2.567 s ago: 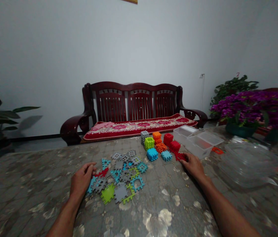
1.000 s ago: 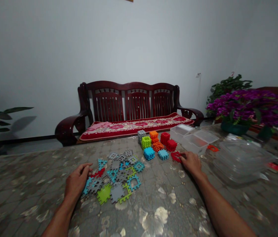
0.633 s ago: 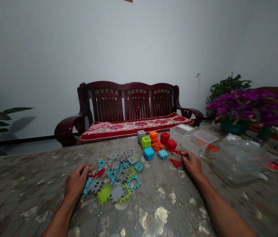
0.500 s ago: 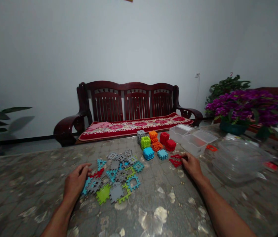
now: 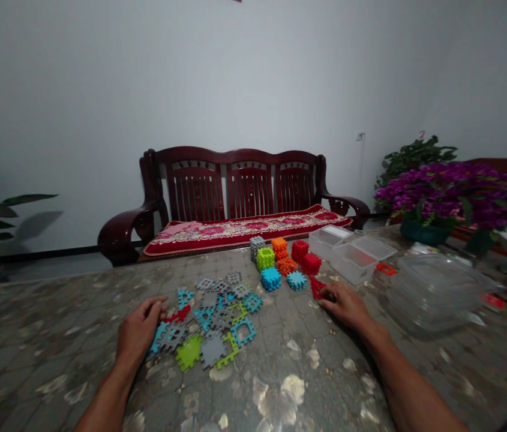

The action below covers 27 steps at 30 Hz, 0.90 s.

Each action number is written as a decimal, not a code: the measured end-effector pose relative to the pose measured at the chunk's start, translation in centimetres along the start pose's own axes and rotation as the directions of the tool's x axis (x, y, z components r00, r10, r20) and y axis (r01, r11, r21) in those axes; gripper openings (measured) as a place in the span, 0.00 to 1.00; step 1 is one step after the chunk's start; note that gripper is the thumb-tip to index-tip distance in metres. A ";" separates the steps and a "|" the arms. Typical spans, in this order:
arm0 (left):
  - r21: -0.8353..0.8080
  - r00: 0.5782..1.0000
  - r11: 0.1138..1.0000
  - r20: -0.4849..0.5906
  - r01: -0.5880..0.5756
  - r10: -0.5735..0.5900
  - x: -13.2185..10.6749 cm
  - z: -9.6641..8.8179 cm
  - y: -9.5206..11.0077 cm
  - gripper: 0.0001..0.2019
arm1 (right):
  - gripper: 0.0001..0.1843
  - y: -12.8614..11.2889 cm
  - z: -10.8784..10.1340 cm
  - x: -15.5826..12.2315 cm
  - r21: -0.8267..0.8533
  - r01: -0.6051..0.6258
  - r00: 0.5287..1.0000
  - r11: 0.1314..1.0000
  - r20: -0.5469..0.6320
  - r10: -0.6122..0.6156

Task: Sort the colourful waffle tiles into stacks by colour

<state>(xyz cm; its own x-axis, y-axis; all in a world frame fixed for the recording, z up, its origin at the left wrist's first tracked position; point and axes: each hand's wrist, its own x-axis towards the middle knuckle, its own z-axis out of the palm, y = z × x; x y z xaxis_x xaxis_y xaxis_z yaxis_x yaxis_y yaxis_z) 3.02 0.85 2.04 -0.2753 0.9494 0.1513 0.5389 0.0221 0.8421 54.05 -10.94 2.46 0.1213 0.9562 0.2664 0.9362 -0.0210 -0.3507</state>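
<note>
My left hand (image 5: 138,333) rests on the table with its fingers curled over the left edge of a pile of flat interlocking tiles (image 5: 215,318) in grey, teal and green, touching a red tile (image 5: 180,314). My right hand (image 5: 344,304) lies fingers forward on flat red tiles (image 5: 317,288), pinching them against the table. Just beyond stand assembled cubes: a green cube (image 5: 265,258), a blue cube (image 5: 270,279), an orange cube (image 5: 280,246), a red cube (image 5: 300,250) and a grey cube (image 5: 257,246).
Clear plastic boxes (image 5: 352,252) sit right of the cubes, and a clear plastic lid or bowl (image 5: 437,293) lies further right. Purple flowers (image 5: 455,195) stand at the right edge. A dark wooden bench (image 5: 239,201) is behind the patterned table (image 5: 275,384).
My right hand has drawn the red tiles back toward me and a little left, away from the clear boxes. My left hand has stayed on the tile pile.
</note>
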 end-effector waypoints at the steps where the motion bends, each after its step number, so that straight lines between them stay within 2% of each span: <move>1: -0.001 1.000 1.000 -0.002 0.001 -0.001 0.0 0.0 0.0 0.22 | 0.13 0.0 0.0 0.0 -0.002 0.019 1.000 1.000 0.004 -0.019; 9: -0.006 1.000 1.000 -0.009 0.003 -0.003 -0.2 0.0 0.3 0.21 | 0.13 -0.3 0.0 0.1 -0.076 0.131 0.989 0.988 0.079 -0.125; 16: -0.010 1.000 1.000 -0.007 0.000 0.000 0.1 0.0 -0.1 0.21 | 0.16 -0.4 0.2 -0.1 0.037 0.174 0.985 0.984 0.010 -0.174; 18: -0.017 1.000 1.000 -0.003 0.002 -0.002 0.1 0.1 -0.3 0.22 | 0.18 -0.3 0.2 0.0 0.117 0.113 0.993 0.987 -0.030 -0.110; 21: -0.014 1.000 1.000 -0.001 0.000 0.000 0.1 0.0 -0.2 0.22 | 0.21 0.2 0.4 0.4 0.275 -0.070 0.985 0.959 -0.130 0.109; 24: -0.006 1.000 1.000 0.006 0.003 -0.003 -0.1 -0.1 0.1 0.22 | 0.25 1.3 0.6 0.8 0.444 -0.269 0.906 0.855 -0.185 0.381; 26: -0.004 1.000 1.000 0.005 0.005 -0.005 -0.2 -0.1 0.4 0.22 | 0.27 2.0 0.6 0.9 0.534 -0.363 0.852 0.764 -0.142 0.504; 27: -0.003 1.000 1.000 0.002 0.007 -0.007 -0.3 -0.1 0.5 0.22 | 0.28 2.3 0.7 0.9 0.560 -0.386 0.841 0.733 -0.114 0.530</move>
<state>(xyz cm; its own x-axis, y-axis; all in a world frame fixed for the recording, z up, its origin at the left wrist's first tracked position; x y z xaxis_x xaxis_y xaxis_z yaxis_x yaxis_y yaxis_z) 3.25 0.58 2.49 -0.2779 0.9497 0.1440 0.5341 0.0281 0.8450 56.09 -9.95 1.30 0.6354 0.7593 0.1406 0.4547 -0.2207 -0.8629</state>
